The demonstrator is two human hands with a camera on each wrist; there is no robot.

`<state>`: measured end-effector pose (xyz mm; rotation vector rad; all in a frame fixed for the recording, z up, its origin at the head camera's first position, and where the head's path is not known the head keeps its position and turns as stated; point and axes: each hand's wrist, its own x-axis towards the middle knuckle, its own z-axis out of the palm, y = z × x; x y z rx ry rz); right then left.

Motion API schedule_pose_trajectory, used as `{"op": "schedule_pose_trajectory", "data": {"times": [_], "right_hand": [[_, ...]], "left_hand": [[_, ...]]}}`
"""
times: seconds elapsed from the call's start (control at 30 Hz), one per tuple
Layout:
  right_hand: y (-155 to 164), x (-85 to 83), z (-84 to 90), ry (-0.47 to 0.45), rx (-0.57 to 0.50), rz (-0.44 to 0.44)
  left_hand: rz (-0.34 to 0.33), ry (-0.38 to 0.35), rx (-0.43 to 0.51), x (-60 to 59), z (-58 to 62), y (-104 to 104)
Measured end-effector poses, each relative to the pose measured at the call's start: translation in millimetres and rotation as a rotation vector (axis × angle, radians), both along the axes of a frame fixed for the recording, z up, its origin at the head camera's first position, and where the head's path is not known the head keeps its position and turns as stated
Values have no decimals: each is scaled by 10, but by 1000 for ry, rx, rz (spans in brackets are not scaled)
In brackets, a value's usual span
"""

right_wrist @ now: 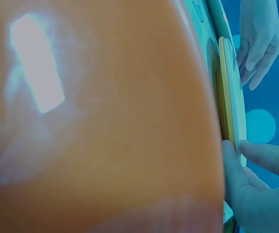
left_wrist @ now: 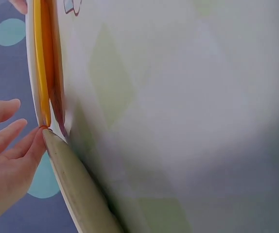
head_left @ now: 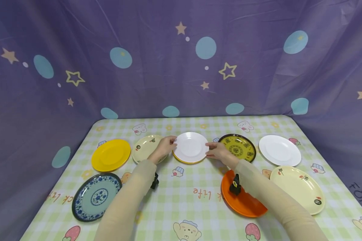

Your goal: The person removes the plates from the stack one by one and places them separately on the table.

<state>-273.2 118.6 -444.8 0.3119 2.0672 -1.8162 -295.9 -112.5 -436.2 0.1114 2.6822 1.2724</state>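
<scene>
A round white plate (head_left: 191, 147) lies over a yellow plate (head_left: 189, 162) at the middle of the table; only the yellow rim shows. At the left rim of the white plate my left hand (head_left: 166, 146) pinches the edge with its fingertips, its other fingers raised and spread in the left wrist view. My right hand (head_left: 219, 152) grips the right rim; the right wrist view shows thumb (right_wrist: 233, 162) and forefinger (right_wrist: 266, 151) on either side of the stacked edges. In the left wrist view a brownish edge (left_wrist: 58, 87) shows beneath the yellow plate.
Left: a yellow plate (head_left: 111, 155), a blue-patterned plate (head_left: 99, 196), and a cream plate (head_left: 143, 147) partly behind my left arm. Right: an olive patterned plate (head_left: 236, 147), a white plate (head_left: 279, 150), a cream oval plate (head_left: 298, 190), and an orange plate (head_left: 244, 204) under my right forearm.
</scene>
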Motion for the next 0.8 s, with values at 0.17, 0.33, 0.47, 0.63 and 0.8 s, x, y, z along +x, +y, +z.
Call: {"op": "schedule_pose_trajectory", "data": {"times": [0.17, 0.33, 0.47, 0.63, 0.8], "right_hand": [[5, 8, 2, 9, -3, 9], [10, 9, 2, 10, 11, 10], [17, 15, 10, 16, 16, 27], [29, 30, 27, 18, 0, 51], [35, 34, 29, 20, -6, 60]], "left_hand": [[29, -18, 33, -4, 8, -1], [36, -2, 37, -2, 33, -7], [35, 6, 46, -10, 33, -22], [49, -11, 91, -23, 20, -39], [59, -13, 100, -21, 20, -42]]}}
